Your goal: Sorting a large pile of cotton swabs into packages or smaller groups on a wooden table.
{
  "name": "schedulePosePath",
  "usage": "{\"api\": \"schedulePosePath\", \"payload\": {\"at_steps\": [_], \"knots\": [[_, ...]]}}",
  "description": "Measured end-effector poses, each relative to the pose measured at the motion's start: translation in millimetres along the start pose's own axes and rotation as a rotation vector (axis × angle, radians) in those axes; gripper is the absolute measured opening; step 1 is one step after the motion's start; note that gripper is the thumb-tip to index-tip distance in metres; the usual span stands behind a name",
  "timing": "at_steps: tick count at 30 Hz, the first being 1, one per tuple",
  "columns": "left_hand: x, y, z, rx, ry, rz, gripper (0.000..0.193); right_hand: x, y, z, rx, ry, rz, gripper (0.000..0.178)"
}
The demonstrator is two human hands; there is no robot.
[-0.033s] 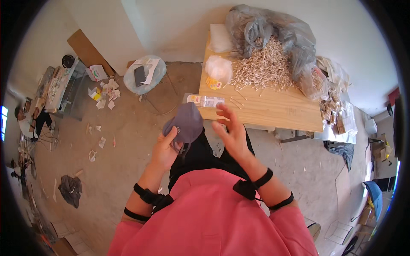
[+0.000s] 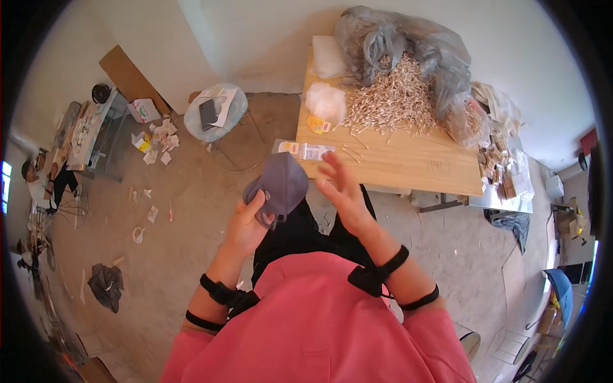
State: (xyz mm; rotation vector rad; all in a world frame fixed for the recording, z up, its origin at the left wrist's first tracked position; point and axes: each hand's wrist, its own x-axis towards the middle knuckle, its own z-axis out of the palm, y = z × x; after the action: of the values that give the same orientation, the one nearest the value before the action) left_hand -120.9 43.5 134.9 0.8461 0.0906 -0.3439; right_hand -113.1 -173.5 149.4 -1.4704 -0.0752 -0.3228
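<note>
My left hand (image 2: 247, 223) grips a grey-blue baseball cap (image 2: 279, 182) in front of my body, its thumb lying on the outside and the other fingers partly hidden. A strap loop hangs at the cap's lower edge. Just right of the cap, my right hand (image 2: 348, 199) is raised with its fingers apart and nothing in it. Beyond both hands, a clear packet of cotton swabs (image 2: 305, 150) lies at the near left corner of the wooden table (image 2: 408, 167). A few loose cotton swabs (image 2: 354, 152) lie beside the packet.
A large heap of cotton swabs (image 2: 396, 96) spreads from a grey plastic bag (image 2: 440, 51) on the table. Left of it stands a plastic-covered stool (image 2: 233, 121) bearing a dark phone-like slab (image 2: 208, 113). Scraps litter the floor. Another person (image 2: 48, 185) sits far left by a bench.
My right hand has shifted very slightly left, toward the cap. The cap stays in my left hand, tilted a little differently.
</note>
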Motion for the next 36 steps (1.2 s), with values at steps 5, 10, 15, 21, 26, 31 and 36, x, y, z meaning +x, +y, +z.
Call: {"api": "schedulePosePath", "payload": {"at_steps": [5, 10, 15, 21, 26, 31, 36], "knots": [[0, 2, -5, -0.029, -0.059, 0.012, 0.034, 0, 25, -5, 0.540, -0.356, 0.500, 0.019], [-7, -3, -9, -0.072, -0.049, -0.040, 0.038, -6, 29, -8, 0.542, -0.254, 0.557, 0.022], [-6, -1, -9, -0.051, -0.010, -0.002, 0.039, -6, 12, 9, -0.454, -0.075, -0.105, 0.046], [-3, -15, 0, 0.193, -0.080, -0.053, 0.041, -21, 7, 28, -0.145, -0.413, 0.287, 0.039], [-2, -7, 8, 0.641, -0.052, 0.120, 0.048, -24, 25, 8, -0.103, -0.462, 0.290, 0.029], [-8, -12, -15, 0.856, -0.077, -0.035, 0.063, -20, 22, -12, 0.054, -0.540, 0.485, 0.020], [-8, -31, 0, 0.537, -0.392, -0.214, 0.068, -21, 30, -14, 0.154, -0.612, 0.607, 0.022]]}}
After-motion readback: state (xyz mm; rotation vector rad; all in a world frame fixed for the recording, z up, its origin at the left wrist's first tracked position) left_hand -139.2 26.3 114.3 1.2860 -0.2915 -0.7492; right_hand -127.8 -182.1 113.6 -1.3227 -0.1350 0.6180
